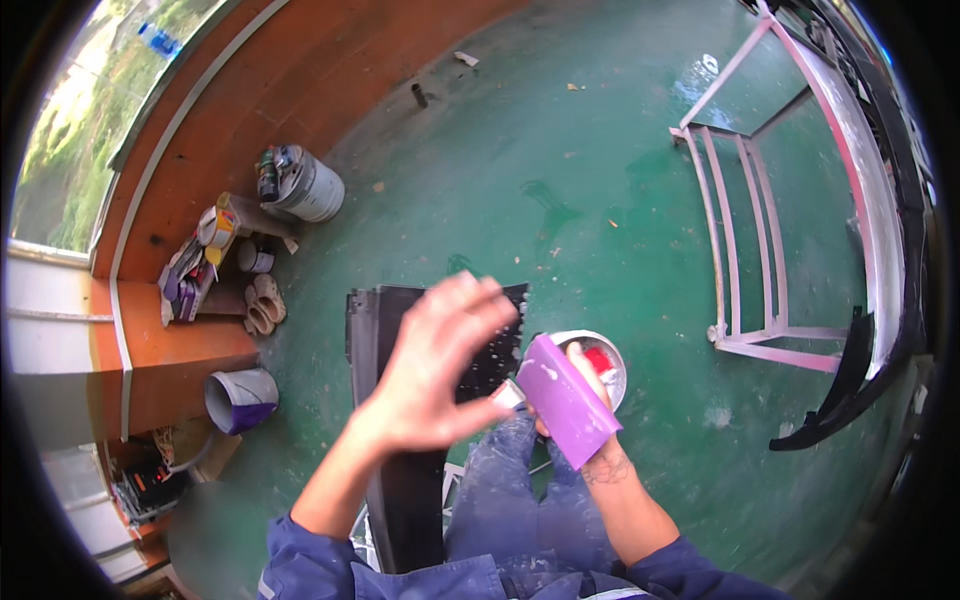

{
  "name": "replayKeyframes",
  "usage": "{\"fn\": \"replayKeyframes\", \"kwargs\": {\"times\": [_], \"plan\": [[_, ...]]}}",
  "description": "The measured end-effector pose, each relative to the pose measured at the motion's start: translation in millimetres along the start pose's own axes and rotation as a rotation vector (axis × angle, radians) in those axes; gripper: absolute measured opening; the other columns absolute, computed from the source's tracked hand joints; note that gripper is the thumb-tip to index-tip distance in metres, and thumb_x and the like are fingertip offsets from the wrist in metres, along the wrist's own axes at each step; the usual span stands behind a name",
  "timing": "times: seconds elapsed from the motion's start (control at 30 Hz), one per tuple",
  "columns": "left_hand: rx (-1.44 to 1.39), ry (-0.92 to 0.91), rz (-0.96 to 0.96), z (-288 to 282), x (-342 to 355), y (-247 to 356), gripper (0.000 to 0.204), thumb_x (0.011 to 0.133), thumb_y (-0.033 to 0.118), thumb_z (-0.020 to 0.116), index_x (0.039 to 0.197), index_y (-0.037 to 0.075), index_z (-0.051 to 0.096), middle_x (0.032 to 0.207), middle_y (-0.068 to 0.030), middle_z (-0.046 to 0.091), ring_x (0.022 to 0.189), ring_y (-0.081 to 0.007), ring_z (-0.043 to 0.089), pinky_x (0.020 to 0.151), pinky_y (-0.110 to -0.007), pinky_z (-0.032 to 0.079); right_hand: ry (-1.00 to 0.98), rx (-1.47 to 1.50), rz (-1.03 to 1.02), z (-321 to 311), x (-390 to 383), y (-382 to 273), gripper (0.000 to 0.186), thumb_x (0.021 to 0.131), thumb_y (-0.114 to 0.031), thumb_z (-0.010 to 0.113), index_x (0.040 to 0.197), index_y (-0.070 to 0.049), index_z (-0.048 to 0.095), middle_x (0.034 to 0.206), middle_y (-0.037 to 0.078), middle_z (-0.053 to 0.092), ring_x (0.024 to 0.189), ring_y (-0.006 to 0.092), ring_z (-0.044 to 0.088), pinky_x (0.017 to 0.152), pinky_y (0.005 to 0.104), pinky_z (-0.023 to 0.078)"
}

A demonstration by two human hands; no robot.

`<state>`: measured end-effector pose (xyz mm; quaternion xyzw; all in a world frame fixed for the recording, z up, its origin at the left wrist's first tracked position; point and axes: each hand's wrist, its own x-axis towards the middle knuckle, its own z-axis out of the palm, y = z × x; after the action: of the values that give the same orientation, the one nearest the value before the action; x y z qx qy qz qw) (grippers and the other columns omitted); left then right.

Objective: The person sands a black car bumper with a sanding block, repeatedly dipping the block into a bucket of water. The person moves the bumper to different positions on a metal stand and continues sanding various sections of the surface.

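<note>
My right hand [597, 385] is closed around a flat purple plate [567, 400] with a raised lip along one edge and a few whitish smears. My left hand [445, 355] hovers above a long black plastic panel [400, 500], its fingers stretched out and slightly blurred. Close to the left thumb, beside the plate, is a small whitish rectangular piece [508, 394]; which hand touches it, if either, I cannot make out. White specks dot the panel's far right part. Partly behind my right hand stands a round white bucket [619, 352] with something red inside.
At right stands a pale pink metal frame [765, 235] with a curved black part [825, 405] beside it. Along the orange wall at left are a lidded bucket [315, 190], a cluttered low shelf [225, 235], a pair of clogs [264, 303] and a purple-stained bucket [240, 400].
</note>
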<state>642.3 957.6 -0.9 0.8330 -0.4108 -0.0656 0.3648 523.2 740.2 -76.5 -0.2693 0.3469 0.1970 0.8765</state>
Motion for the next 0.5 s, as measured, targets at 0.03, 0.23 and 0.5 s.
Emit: {"fn": "replayKeyframes", "kwargs": {"times": [0.03,0.23,0.5], "plan": [[-0.064,-0.104,0.038,18.0,-10.7,25.0,0.102,0.077,0.048,0.095,0.159,0.007,0.052,0.169,-0.0217,0.041,0.158,-0.0466,0.034,0.128,-0.058,0.030,-0.107,0.076,0.065,-9.8,-3.6,5.2,0.057,0.115,-0.057,0.043,0.121,-0.008,0.072,0.083,0.010,0.072,0.059,0.0172,0.066,0.049,0.0291,0.053],[-0.532,0.021,-0.207,130.6,-30.8,77.3,0.105,0.086,0.037,0.091,0.169,0.005,0.035,0.163,-0.0224,0.044,0.155,-0.0398,0.040,0.128,-0.052,0.033,0.032,-0.291,-0.484,-44.9,-35.0,36.9,0.053,0.115,-0.038,0.052,0.152,-0.001,0.055,0.115,0.008,0.068,0.100,0.0155,0.066,0.085,0.0332,0.057],[-1.770,0.093,-0.734,217.2,-37.1,140.4,0.078,0.117,0.060,0.024,0.174,0.006,0.020,0.178,-0.0094,0.031,0.164,-0.0265,0.029,0.135,-0.042,0.022,0.423,-1.038,-1.191,-70.7,-93.0,18.8,0.071,0.111,-0.049,0.046,0.156,0.006,0.057,0.164,0.030,0.035,0.147,0.0408,0.036,0.123,0.0487,0.030]]}}
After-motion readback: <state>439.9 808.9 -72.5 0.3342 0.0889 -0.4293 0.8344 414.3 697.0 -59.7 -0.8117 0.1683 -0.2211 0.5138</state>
